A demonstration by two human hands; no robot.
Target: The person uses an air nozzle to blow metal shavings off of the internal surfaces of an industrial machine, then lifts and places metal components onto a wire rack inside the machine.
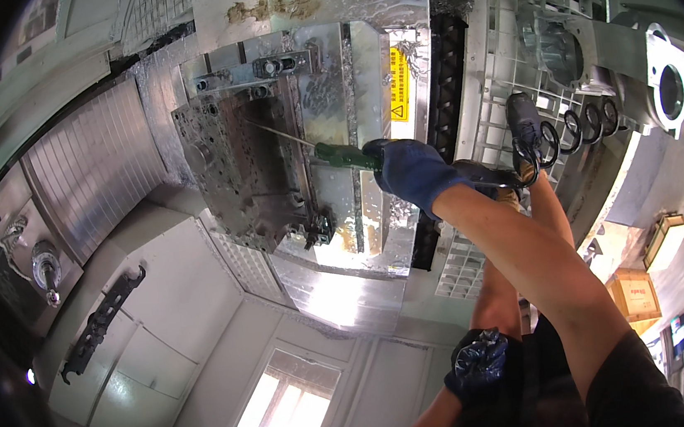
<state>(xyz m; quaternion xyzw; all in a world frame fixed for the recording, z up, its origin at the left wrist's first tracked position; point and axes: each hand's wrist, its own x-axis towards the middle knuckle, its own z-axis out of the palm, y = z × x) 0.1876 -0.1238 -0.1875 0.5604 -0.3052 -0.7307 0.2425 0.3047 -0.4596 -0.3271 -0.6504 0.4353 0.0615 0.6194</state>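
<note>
The right hand (413,174) wraps its fingers round a green-handled tool (349,157); the thin shaft crosses the right edge of the metal block (217,172), tip over its recess; the left hand (481,360), well apart, has finger spread I cannot tell.

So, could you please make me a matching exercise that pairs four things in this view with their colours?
Column one
1. Tool handle
2. Right hand
3. Warning label
4. Lower box at the picture's right

Column two
A. Gloved in dark blue
B. Orange-brown
C. Green
D. Yellow

Right pairs: 1-C, 2-A, 3-D, 4-B
</note>
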